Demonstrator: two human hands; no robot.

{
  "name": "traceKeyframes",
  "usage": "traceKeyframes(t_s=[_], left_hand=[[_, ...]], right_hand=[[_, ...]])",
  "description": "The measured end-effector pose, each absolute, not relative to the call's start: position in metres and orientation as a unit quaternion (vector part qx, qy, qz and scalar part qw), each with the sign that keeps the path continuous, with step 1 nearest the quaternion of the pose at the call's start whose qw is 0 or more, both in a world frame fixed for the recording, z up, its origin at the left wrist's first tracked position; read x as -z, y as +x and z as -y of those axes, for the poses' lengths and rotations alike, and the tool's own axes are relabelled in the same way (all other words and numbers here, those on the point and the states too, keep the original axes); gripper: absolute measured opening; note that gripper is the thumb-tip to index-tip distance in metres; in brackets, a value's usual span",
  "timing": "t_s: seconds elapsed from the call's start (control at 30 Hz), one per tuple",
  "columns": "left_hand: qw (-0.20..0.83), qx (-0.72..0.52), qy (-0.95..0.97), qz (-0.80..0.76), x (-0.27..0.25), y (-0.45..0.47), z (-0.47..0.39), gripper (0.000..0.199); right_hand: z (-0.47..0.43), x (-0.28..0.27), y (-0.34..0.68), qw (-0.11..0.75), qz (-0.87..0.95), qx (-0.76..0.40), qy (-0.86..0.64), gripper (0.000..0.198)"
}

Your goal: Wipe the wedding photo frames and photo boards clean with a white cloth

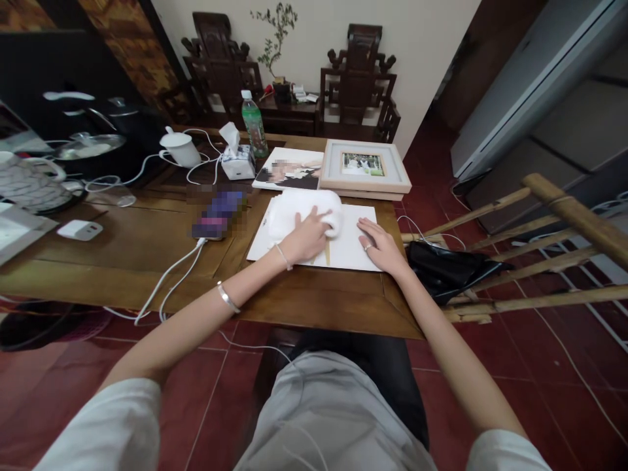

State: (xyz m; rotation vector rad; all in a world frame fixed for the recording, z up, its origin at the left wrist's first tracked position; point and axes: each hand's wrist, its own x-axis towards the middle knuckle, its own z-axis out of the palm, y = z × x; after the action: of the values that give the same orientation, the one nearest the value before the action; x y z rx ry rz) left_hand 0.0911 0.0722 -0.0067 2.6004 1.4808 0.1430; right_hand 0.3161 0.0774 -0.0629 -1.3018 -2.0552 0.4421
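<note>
A white board (353,252) with a tan strip on it lies near the front edge of the wooden table. On its left part rests a folded white cloth (289,212), soft and thick like a towel. My left hand (311,237) presses down on the cloth, its fingers bent into the fabric near the rolled right end. My right hand (380,245) lies on the board's right side with fingers stretched out, holding nothing. Just behind the board are a photo print (289,170) and a light wooden picture frame (397,167) with a small photo inside.
Left of the board lies a phone (218,216) with white cables. Farther back stand a tissue box (239,162), a green-labelled bottle (252,123) and a white lidded cup (180,148). A bamboo rack (520,239) with a black bag (441,265) is beyond the table's right edge.
</note>
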Motion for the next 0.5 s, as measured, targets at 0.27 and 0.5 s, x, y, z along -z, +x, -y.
traceKeyframes(t_s=[0.27,0.5], left_hand=[[0.015,0.018,0.913,-0.407,-0.002,0.093,0.023,0.04],[0.025,-0.018,0.885,-0.464,0.006,0.108,-0.068,0.044]], right_hand=[[-0.078,0.062,0.315,0.334,0.789,-0.171,-0.487,0.04],[-0.078,0.063,0.316,0.332,0.786,-0.173,-0.492,0.039]])
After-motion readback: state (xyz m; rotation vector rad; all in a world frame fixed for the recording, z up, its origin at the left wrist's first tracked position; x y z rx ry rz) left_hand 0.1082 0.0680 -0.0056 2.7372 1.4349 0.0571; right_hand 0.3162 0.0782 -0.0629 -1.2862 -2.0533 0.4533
